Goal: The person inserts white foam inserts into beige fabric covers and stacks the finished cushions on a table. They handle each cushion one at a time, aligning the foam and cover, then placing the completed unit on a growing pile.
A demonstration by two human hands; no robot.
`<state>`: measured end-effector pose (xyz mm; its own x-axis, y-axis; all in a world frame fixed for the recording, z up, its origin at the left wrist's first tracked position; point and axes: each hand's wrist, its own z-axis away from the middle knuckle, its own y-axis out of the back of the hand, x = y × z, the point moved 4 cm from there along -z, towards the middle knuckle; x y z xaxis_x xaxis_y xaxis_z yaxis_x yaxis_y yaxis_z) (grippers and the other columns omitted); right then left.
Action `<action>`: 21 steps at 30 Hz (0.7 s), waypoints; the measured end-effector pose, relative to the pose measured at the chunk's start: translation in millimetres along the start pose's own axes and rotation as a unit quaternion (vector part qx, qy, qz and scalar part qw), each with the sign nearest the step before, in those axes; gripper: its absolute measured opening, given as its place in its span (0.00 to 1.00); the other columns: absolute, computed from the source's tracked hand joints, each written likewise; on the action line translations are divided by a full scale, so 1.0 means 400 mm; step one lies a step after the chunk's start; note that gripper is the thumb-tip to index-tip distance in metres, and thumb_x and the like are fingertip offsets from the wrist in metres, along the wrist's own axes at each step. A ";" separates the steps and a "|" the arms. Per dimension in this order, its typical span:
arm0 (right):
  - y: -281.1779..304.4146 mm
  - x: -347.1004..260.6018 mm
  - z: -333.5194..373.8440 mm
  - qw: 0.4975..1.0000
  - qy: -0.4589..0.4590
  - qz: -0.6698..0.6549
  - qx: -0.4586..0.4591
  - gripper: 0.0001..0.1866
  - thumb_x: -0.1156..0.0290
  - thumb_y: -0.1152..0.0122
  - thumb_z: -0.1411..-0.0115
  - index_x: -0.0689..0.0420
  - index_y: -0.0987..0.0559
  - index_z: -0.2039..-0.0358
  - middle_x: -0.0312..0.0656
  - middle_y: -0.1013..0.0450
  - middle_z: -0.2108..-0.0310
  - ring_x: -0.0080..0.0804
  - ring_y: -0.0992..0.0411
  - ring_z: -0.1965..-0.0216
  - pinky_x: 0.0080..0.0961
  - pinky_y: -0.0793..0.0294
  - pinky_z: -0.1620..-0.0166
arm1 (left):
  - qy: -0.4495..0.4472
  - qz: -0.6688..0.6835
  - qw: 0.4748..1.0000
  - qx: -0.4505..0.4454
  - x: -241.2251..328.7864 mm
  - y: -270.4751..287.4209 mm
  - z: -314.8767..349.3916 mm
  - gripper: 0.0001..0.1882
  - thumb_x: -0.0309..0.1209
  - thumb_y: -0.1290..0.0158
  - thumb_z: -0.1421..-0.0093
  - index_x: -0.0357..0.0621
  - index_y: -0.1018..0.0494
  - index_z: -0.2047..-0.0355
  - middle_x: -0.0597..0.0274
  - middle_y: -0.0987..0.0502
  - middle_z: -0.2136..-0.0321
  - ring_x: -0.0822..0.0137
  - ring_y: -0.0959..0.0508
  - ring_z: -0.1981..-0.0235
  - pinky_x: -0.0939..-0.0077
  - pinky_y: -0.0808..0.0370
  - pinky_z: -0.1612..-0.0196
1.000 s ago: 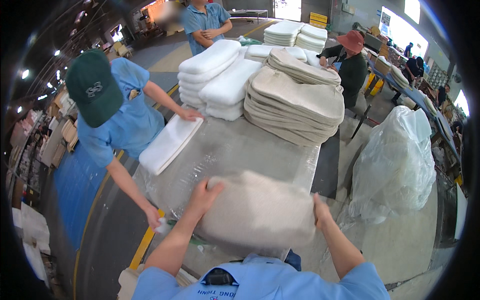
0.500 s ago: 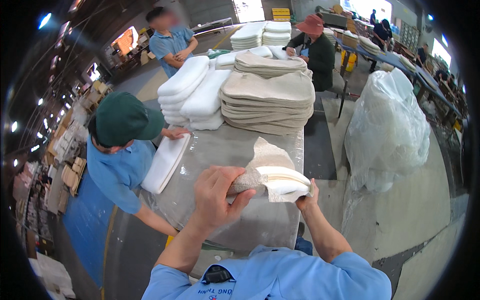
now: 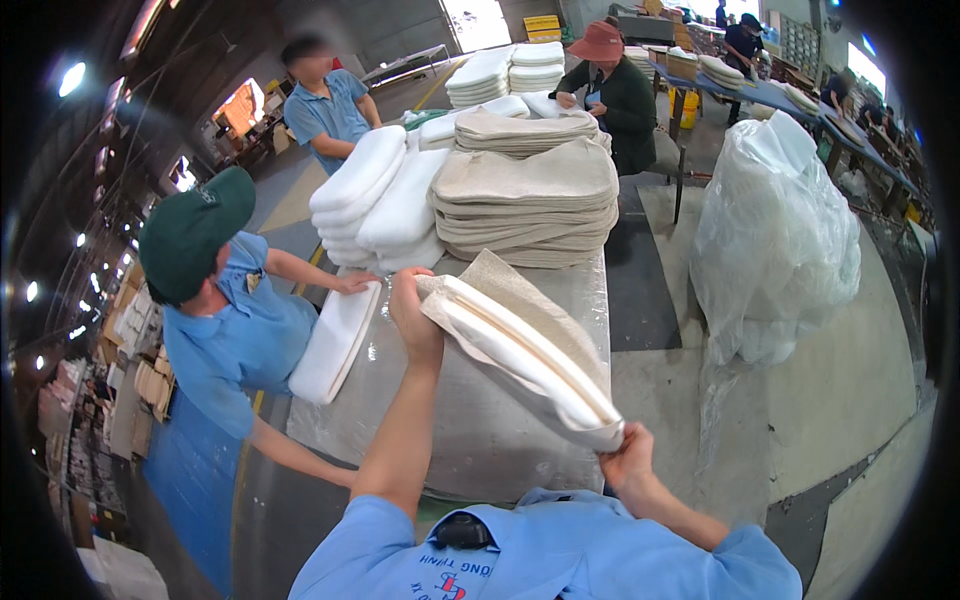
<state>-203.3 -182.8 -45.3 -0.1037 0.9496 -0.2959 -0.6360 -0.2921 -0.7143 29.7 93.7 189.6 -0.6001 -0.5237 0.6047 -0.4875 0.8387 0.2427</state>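
A beige fabric cover with a white foam pad inside [image 3: 520,345] hangs lifted above the plastic-covered table [image 3: 460,440], its open edge turned toward me. My left hand [image 3: 415,315] grips its far corner. At the near corner my right hand [image 3: 628,458] pinches it. A stack of beige covers [image 3: 530,200] and a pile of white foam pads [image 3: 385,205] stand at the far end of the table.
A co-worker in a green cap [image 3: 195,235] leans on the table at my left, a hand on a white pad [image 3: 335,340]. A large clear plastic bag [image 3: 775,245] stands on the floor at right. Other people work at tables further back.
The covered pad, lying flat under both hands a second ago, has been lifted and turned on edge. My left hand moved up and away, my right hand drew back toward me.
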 end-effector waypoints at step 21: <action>-0.587 -0.020 -0.264 0.694 0.288 0.575 -0.324 0.23 0.72 0.40 0.32 0.59 0.26 0.37 0.42 0.23 0.54 0.30 0.25 0.52 0.27 0.22 0.51 | 0.496 0.478 0.715 -0.120 -0.470 -0.328 0.225 0.29 0.51 0.63 0.23 0.43 0.22 0.66 0.60 0.20 0.73 0.64 0.21 0.72 0.64 0.22 0.65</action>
<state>27.4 -133.9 57.7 0.1840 -0.1029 -0.9775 0.1120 -0.9858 0.1249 149.3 68.8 -24.2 0.2176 0.5686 0.7933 0.0391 0.8070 -0.5892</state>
